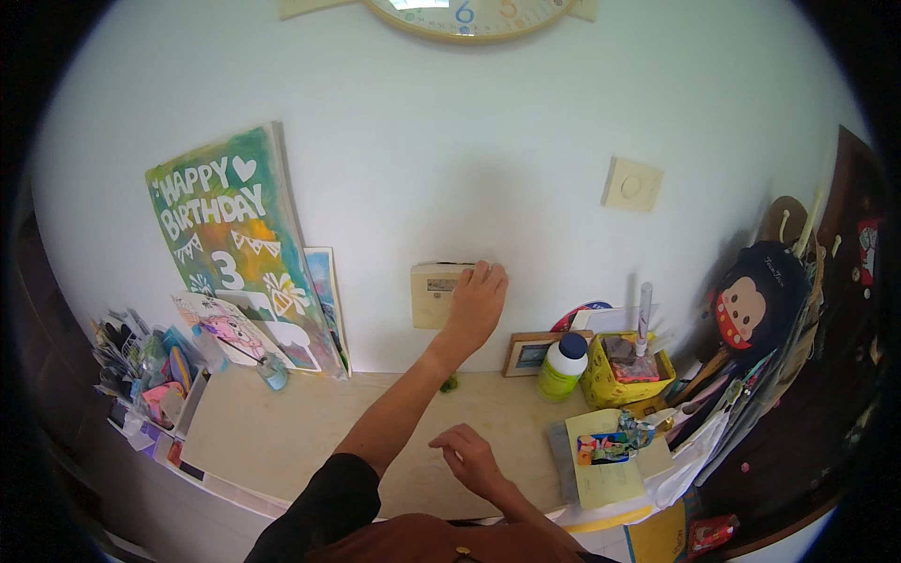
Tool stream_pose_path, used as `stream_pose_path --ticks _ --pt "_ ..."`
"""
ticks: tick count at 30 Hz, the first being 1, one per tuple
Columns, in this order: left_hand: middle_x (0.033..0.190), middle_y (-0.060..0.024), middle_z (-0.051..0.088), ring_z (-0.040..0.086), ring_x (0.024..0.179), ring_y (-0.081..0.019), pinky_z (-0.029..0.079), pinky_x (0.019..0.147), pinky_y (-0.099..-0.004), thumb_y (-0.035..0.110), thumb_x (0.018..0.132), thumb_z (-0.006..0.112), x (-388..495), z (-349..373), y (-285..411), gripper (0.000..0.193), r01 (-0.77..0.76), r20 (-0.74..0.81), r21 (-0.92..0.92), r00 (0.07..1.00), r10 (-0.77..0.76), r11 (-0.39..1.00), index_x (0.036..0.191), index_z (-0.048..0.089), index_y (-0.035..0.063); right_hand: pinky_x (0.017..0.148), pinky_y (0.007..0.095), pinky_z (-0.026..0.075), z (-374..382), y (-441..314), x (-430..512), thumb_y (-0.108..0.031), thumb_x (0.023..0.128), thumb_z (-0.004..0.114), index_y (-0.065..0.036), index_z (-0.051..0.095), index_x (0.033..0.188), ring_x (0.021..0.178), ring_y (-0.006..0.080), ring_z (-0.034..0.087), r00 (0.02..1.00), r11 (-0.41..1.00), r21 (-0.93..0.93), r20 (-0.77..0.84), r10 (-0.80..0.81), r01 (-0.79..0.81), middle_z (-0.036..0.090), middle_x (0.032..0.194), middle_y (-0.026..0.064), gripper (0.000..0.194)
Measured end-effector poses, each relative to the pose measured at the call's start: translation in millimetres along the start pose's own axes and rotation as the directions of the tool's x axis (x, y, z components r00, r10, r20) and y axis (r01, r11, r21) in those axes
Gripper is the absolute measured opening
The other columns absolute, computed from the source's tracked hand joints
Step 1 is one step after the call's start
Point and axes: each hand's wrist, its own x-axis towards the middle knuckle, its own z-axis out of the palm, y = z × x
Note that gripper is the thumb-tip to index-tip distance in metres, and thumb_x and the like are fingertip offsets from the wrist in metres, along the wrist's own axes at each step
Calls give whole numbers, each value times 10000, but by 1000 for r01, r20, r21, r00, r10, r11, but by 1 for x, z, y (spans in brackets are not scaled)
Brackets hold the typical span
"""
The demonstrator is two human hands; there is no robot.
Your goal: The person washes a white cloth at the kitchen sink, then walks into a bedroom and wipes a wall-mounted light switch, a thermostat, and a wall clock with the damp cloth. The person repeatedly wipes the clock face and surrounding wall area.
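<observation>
My left hand (481, 299) reaches up to a cream wall panel (428, 302), its fingers curled at the panel's upper right corner. A small window with markings and a round lock or knob show on the panel's face. Its top edge has a dark gap against the white wall. The hand covers the right side of the panel. My right hand (470, 457) hovers low over the cream tabletop (394, 485), its fingers loosely bent and nothing in them. A small green object (449, 383) lies at the wall, partly hidden by my left forearm.
At left, a painted birthday canvas (225, 211) leans behind a glass jar (272, 373). On the right are a white-and-green bottle (561, 369), a yellow basket (604, 394), a wooden frame (517, 355) and papers (598, 485). Bags (757, 295) hang beyond; a clock (471, 21) is above.
</observation>
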Motion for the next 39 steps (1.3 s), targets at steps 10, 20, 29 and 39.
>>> stream_pose_path --ticks 10,20,29,39 --pt "1063 -143 599 607 987 -363 518 845 -436 28 871 654 -51 -67 36 237 386 227 -569 922 -313 726 1107 639 31 806 330 545 -32 12 23 -20 991 590 5 559 1224 938 200 683 898 896 370 -261 353 -245 665 1031 109 236" --pt "1031 -113 658 654 825 -190 540 735 -325 76 940 648 -16 -109 -8 285 446 310 -733 891 -332 514 1219 631 20 734 287 498 -86 -12 152 -26 952 665 -24 581 1241 816 127 573 896 992 122 -440 63 -10 598 945 23 301" --pt "803 -48 675 605 651 -113 501 609 -265 159 1009 625 75 -162 -75 181 402 283 -736 914 -292 544 1047 670 -12 822 243 473 -201 -118 273 0 910 641 -24 631 1245 957 89 582 874 938 234 -472 -119 254 656 1065 7 336" --pt "846 -30 672 610 729 -103 496 684 -251 207 1033 568 126 -172 -103 240 409 275 -713 910 -309 569 1048 705 9 827 263 480 -252 -141 343 -144 957 658 -5 631 1231 884 94 585 952 959 253 -303 -47 128 657 1005 9 308"
